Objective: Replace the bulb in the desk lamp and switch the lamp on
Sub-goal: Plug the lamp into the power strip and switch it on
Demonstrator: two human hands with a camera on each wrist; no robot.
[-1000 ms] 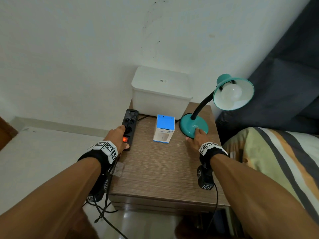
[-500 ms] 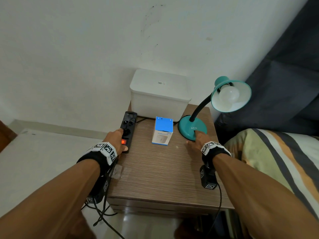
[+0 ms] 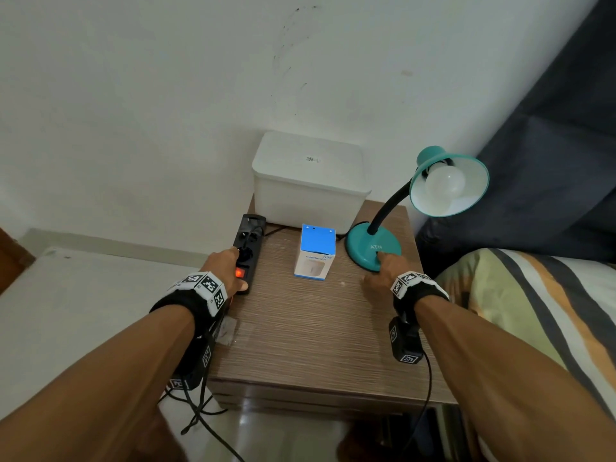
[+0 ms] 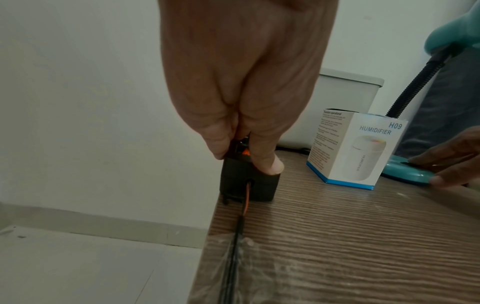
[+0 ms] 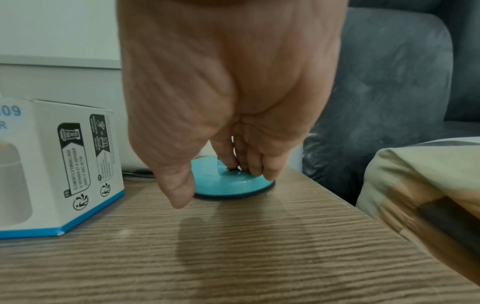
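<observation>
Comparing with the earlier head views: little differs. Both hands keep their stations; the switch on the power strip stays lit red; the bulb stays unlit.

Left hand (image 3: 222, 265): at the left edge of the bedside table (image 3: 310, 328), centre-left of the head view. It grips the near end of the black power strip (image 3: 248, 248), thumb (image 4: 262, 156) pressed on the strip's top, the other fingers curled down its far side, as the left wrist view shows. Red rocker switch (image 3: 241, 272) glowing beside the thumb.

Right hand (image 3: 380, 273): centre-right of the head view, fingers extended and lying on the near part of the lamp base (image 3: 366, 253). In the right wrist view the fingertips (image 5: 255, 164) touch a small dark switch (image 5: 233, 169) on the teal base; the thumb hangs free just above the table.

Desk lamp (image 3: 430, 195): teal, at the back right corner of the table, right of centre in the frame. Black flexible neck rises from the round base to a teal shade with white lining, tilted toward the camera. White globe bulb (image 3: 445, 181) seated in the shade, dark.

Other items: blue-and-white humidifier box (image 3: 315, 251) upright between strip and base, touching neither; white lidded container (image 3: 310, 181) behind it against the wall; striped bedding (image 3: 533, 305) at lower right.
</observation>
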